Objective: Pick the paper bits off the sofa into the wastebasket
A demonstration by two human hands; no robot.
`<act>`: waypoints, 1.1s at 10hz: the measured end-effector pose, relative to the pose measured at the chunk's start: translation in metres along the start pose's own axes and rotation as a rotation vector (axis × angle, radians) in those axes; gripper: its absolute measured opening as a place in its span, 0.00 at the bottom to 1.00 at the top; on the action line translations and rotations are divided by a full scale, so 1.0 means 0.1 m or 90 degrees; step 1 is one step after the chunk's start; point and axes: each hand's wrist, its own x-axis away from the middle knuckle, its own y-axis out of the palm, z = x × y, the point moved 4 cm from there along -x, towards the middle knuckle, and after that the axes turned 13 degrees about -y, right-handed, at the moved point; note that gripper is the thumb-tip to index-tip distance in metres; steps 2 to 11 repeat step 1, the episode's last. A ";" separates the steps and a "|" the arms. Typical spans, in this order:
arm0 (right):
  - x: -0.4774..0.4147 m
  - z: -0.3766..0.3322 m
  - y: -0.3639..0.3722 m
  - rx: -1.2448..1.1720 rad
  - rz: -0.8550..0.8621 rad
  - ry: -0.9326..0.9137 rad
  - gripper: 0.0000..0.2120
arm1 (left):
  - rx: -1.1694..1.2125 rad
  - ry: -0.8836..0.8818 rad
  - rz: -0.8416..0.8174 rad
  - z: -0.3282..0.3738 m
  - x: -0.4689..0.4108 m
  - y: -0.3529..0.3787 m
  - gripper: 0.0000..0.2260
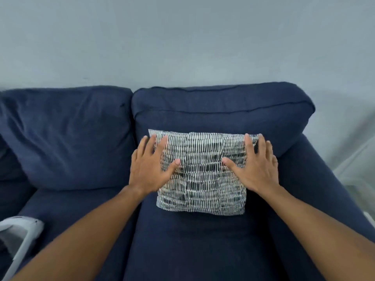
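From the head camera, a dark blue sofa (203,250) fills the lower half of the view, set against a pale grey wall (182,37). A black-and-white patterned cushion (203,173) leans on the sofa's right-hand back cushion, its lower edge resting on the seat.

Both bare hands lie flat on the front of that cushion. The left hand (150,169) covers its left edge, fingers spread and thumb pointing inward across the pattern. The right hand (255,167) mirrors it on the right edge, fingers reaching the top corner. Neither grip is closed on anything; both are splayed open, palms pressing the fabric.

No paper bits show on the seat or back cushions from here. At the lower left, a white, thin-walled object (20,236) sits by the sofa's front edge; it is cut off by the frame, so I cannot tell whether it is the wastebasket.
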 end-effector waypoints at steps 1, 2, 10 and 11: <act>0.09 -0.31 -0.63 0.010 -0.011 -0.009 0.54 | -0.038 0.051 -0.001 0.17 -0.01 -0.66 0.37; 0.09 -0.31 -0.63 0.010 -0.011 -0.009 0.54 | -0.038 0.051 -0.001 0.17 -0.01 -0.66 0.37; 0.09 -0.31 -0.63 0.010 -0.011 -0.009 0.54 | -0.038 0.051 -0.001 0.17 -0.01 -0.66 0.37; 0.09 -0.31 -0.63 0.010 -0.011 -0.009 0.54 | -0.038 0.051 -0.001 0.17 -0.01 -0.66 0.37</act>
